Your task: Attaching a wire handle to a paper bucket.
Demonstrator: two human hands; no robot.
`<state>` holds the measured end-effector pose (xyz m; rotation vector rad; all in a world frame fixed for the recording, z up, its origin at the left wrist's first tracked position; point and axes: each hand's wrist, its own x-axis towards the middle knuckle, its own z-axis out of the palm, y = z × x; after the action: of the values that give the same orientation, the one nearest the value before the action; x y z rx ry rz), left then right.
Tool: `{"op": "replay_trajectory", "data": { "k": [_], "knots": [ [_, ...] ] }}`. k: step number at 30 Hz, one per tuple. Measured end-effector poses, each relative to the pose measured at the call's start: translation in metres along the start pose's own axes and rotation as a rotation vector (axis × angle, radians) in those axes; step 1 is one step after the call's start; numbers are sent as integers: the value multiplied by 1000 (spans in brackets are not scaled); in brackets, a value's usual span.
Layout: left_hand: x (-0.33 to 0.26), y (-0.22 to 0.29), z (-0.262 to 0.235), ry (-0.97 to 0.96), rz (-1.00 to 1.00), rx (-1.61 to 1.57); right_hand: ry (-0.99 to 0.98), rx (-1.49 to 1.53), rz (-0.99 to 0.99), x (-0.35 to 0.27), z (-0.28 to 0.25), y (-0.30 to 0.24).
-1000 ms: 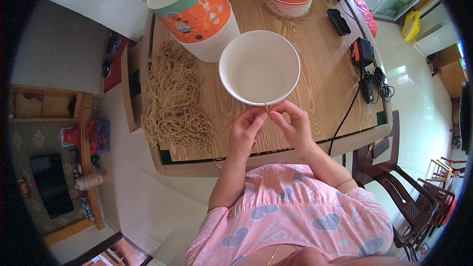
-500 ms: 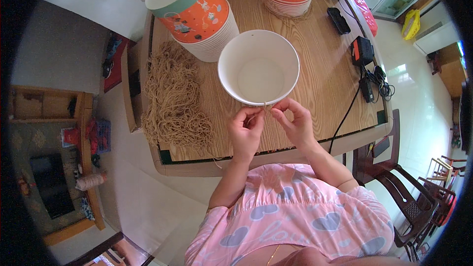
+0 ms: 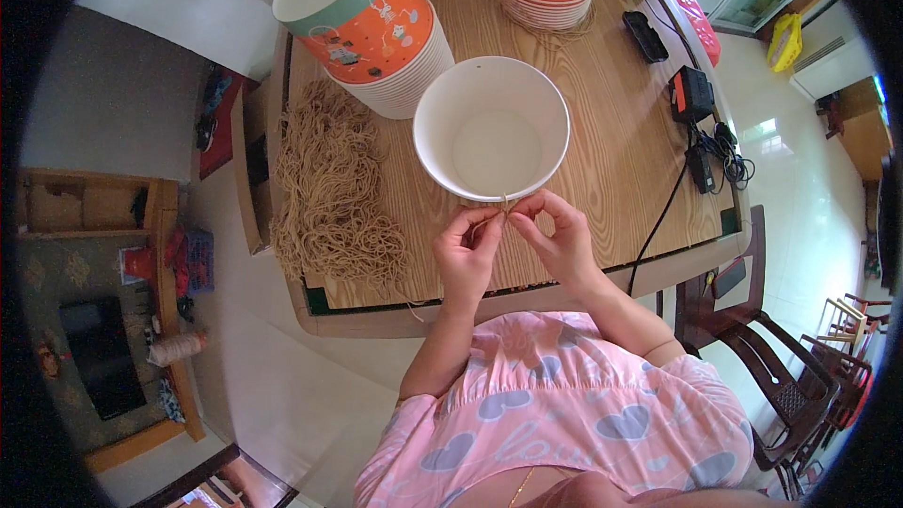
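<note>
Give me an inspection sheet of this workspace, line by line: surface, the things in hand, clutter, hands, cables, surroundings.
Surface: wooden table, plank grain.
Job's things: white paper bucket, empty, upright; thin string at its near rim.
Clutter: pile of tan strings; two stacks of orange printed buckets; black devices.
Hands: left hand and right hand both pinch the string.
Cables: black cable over the table edge.
Surroundings: dark wooden chair, tiled floor.

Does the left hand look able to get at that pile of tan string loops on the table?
Probably yes. The pile of string loops lies on the left hand's own side, with bare table between them, though both hands are pinching a string at the white bowl's rim.
</note>
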<state>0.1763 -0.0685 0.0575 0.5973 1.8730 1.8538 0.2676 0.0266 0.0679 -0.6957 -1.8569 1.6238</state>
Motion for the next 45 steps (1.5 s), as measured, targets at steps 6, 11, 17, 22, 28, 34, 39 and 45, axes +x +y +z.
{"op": "replay_trajectory", "data": {
  "k": [6, 11, 17, 22, 28, 34, 39, 45],
  "knots": [
    [0, -1, 0, -18, -73, -120, 28, -14, -23, 0, 0, 2],
    [0, -1, -1, -49, -71, -153, 92, -216, -208, 0, 0, 7],
    [0, -2, -3, -31, -175, -136, 107, -432, -469, 0, -2, 5],
    [0, -7, -4, 1, -160, -167, 76, -293, -310, -5, -2, 6],
    [-1, -4, -4, -28, -152, -186, 2, 20, 0, -4, -1, 12],
    [0, -2, -3, -57, -103, -174, 4, 158, 79, -1, 2, 18],
    [-2, -4, -2, -16, -118, -140, -13, 170, 69, 1, 1, 14],
    [-1, -3, 2, 36, 47, 103, -57, 142, 47, -2, 1, 15]
  ]
}}
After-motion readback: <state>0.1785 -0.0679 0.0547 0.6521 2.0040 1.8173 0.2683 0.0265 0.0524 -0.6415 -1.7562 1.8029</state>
